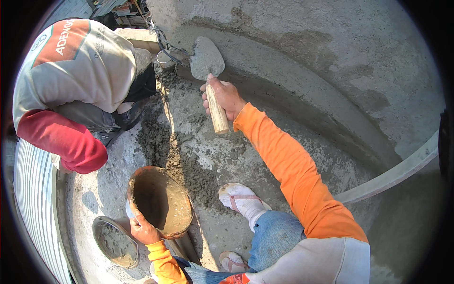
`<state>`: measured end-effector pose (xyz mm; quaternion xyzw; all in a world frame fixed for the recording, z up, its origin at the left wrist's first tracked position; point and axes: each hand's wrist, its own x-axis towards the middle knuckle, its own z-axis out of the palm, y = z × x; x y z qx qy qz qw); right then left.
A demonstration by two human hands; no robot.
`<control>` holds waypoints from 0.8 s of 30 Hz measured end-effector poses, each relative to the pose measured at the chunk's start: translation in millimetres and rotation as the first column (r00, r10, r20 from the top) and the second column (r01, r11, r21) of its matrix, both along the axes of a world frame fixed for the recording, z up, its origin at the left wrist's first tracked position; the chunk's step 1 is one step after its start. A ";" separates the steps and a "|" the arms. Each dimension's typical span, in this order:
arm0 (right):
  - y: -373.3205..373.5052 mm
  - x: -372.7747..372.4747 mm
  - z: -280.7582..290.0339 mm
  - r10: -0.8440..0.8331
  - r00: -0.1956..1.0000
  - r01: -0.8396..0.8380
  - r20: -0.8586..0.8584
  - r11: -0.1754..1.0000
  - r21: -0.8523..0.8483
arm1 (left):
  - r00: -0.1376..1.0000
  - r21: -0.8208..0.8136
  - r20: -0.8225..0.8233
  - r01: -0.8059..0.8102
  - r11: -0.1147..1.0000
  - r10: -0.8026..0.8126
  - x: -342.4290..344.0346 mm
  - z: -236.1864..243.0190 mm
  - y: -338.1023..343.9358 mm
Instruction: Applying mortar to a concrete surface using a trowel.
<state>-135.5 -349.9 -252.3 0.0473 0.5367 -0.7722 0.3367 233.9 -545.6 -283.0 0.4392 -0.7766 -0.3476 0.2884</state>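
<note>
My right hand (pixel 227 98) is wrapped round the pale wooden handle of a trowel (pixel 206 57). Grey wet mortar coats the blade, which is up against the raised mortar ledge (pixel 283 80) at the foot of the curved wall. Lower down, my left hand (pixel 144 229) grips the near-left rim of a mortar-stained bucket (pixel 176 201), tilted so its mouth shows. Its inside is smeared with mortar, and the bottom lies in shadow. Loose damp mortar (pixel 201 184) lies in a heap beside the bucket.
A co-worker (pixel 85 71) with a red sleeve crouches at the upper left. A second bucket (pixel 96 227) with grey mortar inside stands at the lower left, near corrugated metal sheeting (pixel 35 189). Wires (pixel 163 42) hang by the ledge. A curved pale strip (pixel 392 175) crosses at right.
</note>
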 end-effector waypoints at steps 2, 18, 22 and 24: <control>1.0 10.1 0.7 0.334 0.878 -0.188 -0.343 0.899 0.396 | 0.999 -0.008 0.044 0.005 1.000 -0.004 6.4 5.6 -2.6; 52.9 -12.3 -25.4 0.688 0.417 0.455 -0.594 0.408 0.791 | 0.999 -0.038 0.038 -0.014 0.999 0.015 -2.9 7.5 -0.4; 43.9 -7.3 -22.0 0.708 0.439 0.409 -0.553 0.390 0.825 | 1.000 -0.023 -0.005 -0.020 1.000 0.020 -4.6 9.1 2.0; 42.5 -6.1 -24.3 0.678 0.457 0.471 -0.576 0.365 0.803 | 1.000 -0.042 0.001 -0.013 0.999 0.013 -2.6 8.0 1.9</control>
